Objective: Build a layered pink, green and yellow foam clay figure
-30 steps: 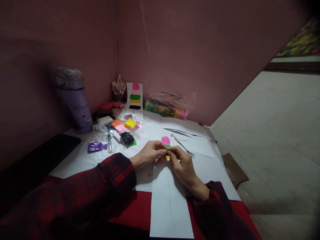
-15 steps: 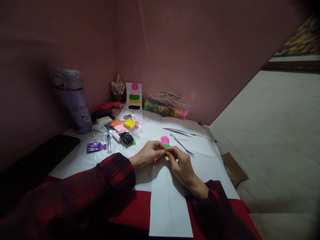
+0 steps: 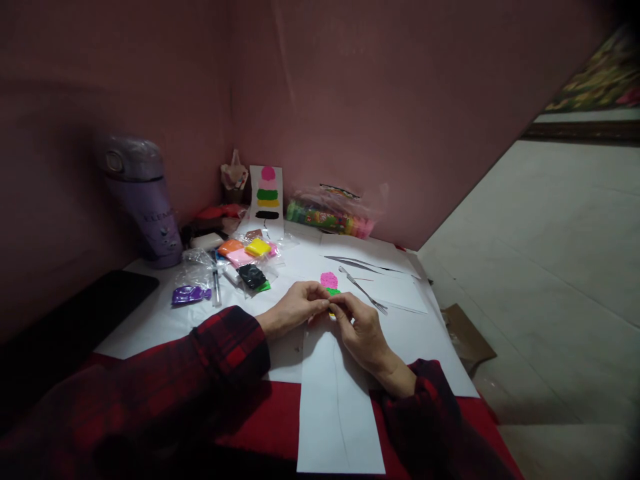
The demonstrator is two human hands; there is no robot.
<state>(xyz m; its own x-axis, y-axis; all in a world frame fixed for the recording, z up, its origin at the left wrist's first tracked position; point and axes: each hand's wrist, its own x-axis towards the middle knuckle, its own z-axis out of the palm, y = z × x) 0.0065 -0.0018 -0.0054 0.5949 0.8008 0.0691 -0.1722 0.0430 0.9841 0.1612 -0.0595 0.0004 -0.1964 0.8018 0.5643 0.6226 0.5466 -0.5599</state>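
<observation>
My left hand [image 3: 299, 307] and my right hand [image 3: 361, 327] meet fingertip to fingertip above a long white paper strip [image 3: 336, 400]. The fingers of both are pinched closed, and whatever lies between them is too small or hidden to make out. Just beyond the fingertips, a pink clay patch [image 3: 329, 280] and a green clay patch [image 3: 333, 291] show on the strip. A bit of yellow [image 3: 332, 315] peeks out below the fingers. Down the near half of the strip runs a thin drawn line. To the right of the patches lies a slim metal tool [image 3: 363, 289].
Bagged clay packets, among them a yellow one [image 3: 258, 247], a black one [image 3: 251, 275] and a purple one [image 3: 191, 295], lie at the left. Behind them stand a purple bottle [image 3: 145, 203] and a card with coloured bands [image 3: 267, 193]. A plastic pack [image 3: 330, 217] rests against the wall.
Both hands hold nearly the same pinched pose over the strip. The whole view has shifted very slightly; nothing on the table has visibly moved.
</observation>
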